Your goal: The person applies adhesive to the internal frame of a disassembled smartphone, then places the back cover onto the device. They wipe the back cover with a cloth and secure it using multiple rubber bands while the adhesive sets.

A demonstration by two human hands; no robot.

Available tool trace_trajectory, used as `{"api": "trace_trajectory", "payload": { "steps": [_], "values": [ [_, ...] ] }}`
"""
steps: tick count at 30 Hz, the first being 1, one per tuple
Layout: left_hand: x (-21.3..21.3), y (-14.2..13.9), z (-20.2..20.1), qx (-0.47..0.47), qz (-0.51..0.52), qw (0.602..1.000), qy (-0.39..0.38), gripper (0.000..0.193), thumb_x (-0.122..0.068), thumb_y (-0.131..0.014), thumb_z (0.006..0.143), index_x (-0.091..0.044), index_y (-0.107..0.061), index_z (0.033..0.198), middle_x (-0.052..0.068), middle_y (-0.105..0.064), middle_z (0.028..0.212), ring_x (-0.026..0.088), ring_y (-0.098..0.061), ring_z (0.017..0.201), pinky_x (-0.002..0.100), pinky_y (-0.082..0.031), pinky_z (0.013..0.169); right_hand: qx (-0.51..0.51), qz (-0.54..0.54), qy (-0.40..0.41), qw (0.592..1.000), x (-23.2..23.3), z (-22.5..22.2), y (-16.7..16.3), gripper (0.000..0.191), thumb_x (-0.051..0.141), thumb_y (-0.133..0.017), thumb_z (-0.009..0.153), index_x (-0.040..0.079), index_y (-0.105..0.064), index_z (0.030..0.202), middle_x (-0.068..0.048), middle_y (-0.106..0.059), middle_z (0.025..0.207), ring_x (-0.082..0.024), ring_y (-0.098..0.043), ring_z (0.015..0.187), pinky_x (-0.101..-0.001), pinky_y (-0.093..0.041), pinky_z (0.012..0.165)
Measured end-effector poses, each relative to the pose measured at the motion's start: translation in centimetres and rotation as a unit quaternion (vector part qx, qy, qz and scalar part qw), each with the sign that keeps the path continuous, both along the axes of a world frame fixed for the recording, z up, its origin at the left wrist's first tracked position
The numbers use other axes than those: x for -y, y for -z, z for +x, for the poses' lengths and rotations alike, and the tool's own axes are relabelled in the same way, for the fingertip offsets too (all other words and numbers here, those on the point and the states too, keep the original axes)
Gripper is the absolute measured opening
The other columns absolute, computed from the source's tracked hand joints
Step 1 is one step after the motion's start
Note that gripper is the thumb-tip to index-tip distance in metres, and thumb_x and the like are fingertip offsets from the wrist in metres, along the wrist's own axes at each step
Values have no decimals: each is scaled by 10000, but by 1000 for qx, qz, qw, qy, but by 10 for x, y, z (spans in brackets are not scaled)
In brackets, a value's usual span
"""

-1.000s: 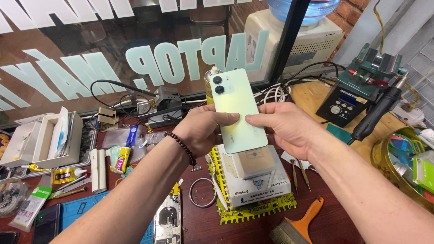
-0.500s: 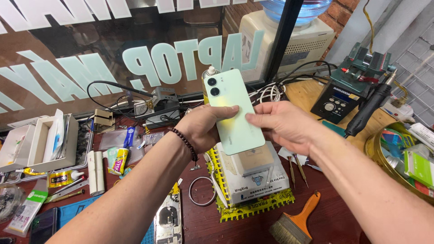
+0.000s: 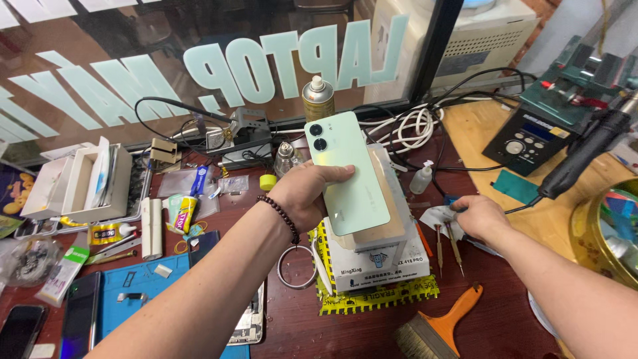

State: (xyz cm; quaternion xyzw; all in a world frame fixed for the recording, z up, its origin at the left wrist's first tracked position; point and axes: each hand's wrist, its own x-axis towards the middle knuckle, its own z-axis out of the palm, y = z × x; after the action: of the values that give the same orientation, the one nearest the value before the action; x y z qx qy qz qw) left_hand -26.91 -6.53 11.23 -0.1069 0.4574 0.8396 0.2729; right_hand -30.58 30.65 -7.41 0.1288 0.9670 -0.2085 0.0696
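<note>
My left hand (image 3: 304, 197) grips a pale green smartphone (image 3: 345, 173) by its left edge, back side up with two camera lenses at the top. The phone hovers just above a white box-shaped heating device (image 3: 379, 256) that stands on a yellow mat (image 3: 372, 300). My right hand (image 3: 480, 216) rests low on the table to the right of the device, its fingers pinched on a crumpled white wipe (image 3: 435, 217) beside two small screwdrivers (image 3: 446, 246).
A brush with an orange handle (image 3: 442, 322) lies at the front. A soldering station (image 3: 525, 139) and hot-air handle (image 3: 585, 154) stand at right. A spray can (image 3: 318, 98), small bottle (image 3: 422, 178), cables (image 3: 405, 126), open white box (image 3: 83, 183), blue mat (image 3: 143, 286) and dark phones (image 3: 80, 322) crowd the bench.
My right hand has let go of the phone and dropped to the table at the right, onto the wipe. My left hand alone now holds the phone over the device.
</note>
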Motion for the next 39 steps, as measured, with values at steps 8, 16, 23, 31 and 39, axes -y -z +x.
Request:
{"api": "trace_trajectory", "payload": {
  "steps": [8, 16, 23, 31, 39],
  "values": [
    [-10, 12, -4, 5, -22, 998, -66, 336, -7, -689, 856, -11, -663, 1191, 142, -743, 1148, 290, -737, 1024, 501, -598, 943, 68, 38, 21, 997, 14, -19, 8, 324, 338, -809, 816, 193, -828, 1105, -121, -771, 1145, -324, -708, 1102, -444, -556, 960],
    [16, 3, 6, 19, -16, 997, -68, 319, -3, -649, 858, 18, -657, 1176, 145, -730, 1122, 294, -729, 1006, 510, -597, 941, -22, -221, 149, 964, 5, -20, 16, 193, 185, -788, 884, 4, -760, 946, -152, -764, 949, -250, -698, 809, -373, -555, 712],
    [69, -12, 14, 11, -53, 997, -59, 349, -15, -673, 849, 3, -654, 1197, 134, -734, 1153, 293, -716, 1056, 507, -573, 987, -129, -436, 203, 868, 20, 10, 19, 138, 80, -599, 1019, -35, -527, 1044, -125, -640, 986, -232, -689, 848, -378, -644, 707],
    [136, -17, 11, 34, -35, 998, 32, 369, -58, -671, 844, -16, -646, 1210, 150, -732, 1178, 319, -716, 1095, 542, -556, 992, -150, -544, 282, 776, 51, 44, -31, 106, 95, -580, 1017, 44, -559, 1108, -114, -697, 1094, -221, -724, 895, -357, -614, 738],
    [165, -14, 20, 22, -32, 998, 58, 381, -51, -681, 837, -22, -653, 1216, 147, -736, 1179, 313, -722, 1078, 543, -565, 977, -156, -480, 284, 815, 83, 54, -45, 191, 120, -632, 1024, 23, -626, 1188, -51, -693, 1083, -173, -702, 937, -320, -626, 804]
  ]
}}
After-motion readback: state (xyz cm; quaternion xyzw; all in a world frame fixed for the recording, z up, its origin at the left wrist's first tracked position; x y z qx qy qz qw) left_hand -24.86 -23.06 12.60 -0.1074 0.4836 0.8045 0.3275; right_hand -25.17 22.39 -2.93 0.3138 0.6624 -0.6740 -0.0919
